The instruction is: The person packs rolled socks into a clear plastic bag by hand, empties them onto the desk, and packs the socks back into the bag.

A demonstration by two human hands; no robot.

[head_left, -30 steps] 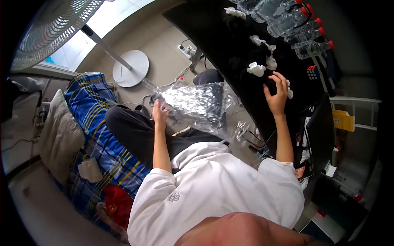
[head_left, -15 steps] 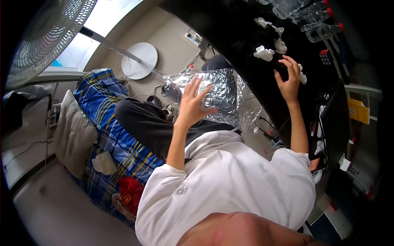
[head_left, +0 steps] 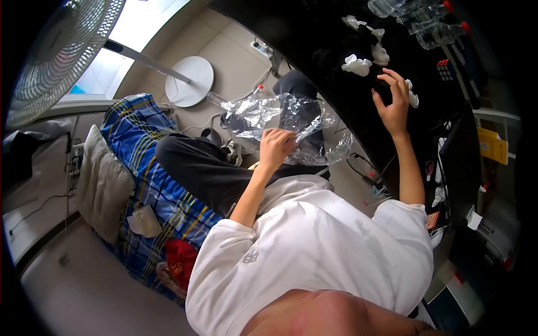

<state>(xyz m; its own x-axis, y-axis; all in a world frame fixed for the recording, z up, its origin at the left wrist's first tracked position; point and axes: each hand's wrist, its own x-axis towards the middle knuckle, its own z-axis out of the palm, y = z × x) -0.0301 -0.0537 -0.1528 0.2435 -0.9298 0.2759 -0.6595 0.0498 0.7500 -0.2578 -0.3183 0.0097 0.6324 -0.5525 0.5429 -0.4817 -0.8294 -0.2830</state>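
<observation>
My left hand (head_left: 274, 148) is above my lap with its fingers curled in, gripping the near edge of a crinkled clear plastic bag (head_left: 252, 115). The shiny film spreads out over my knees and reflects light. My right hand (head_left: 394, 106) rests over the black table (head_left: 336, 33), thumb and fingers apart in a curve with nothing visible between them. Crumpled white tissues (head_left: 357, 65) lie just beyond its fingertips, and another tissue (head_left: 412, 94) is partly behind its fingers.
Clear plastic bottles with red caps (head_left: 440, 36) lie at the table's far right, near a Rubik's cube (head_left: 444, 70). A standing fan (head_left: 61, 50) is at the left, its round base (head_left: 190, 81) on the floor. A power strip (head_left: 259, 48) and cables lie beyond my knees.
My left hand has gone from spread fingers above the plastic bag to closed on it, shifting slightly right and toward me. The film has bunched and shifted. My right hand stays nearly still.
</observation>
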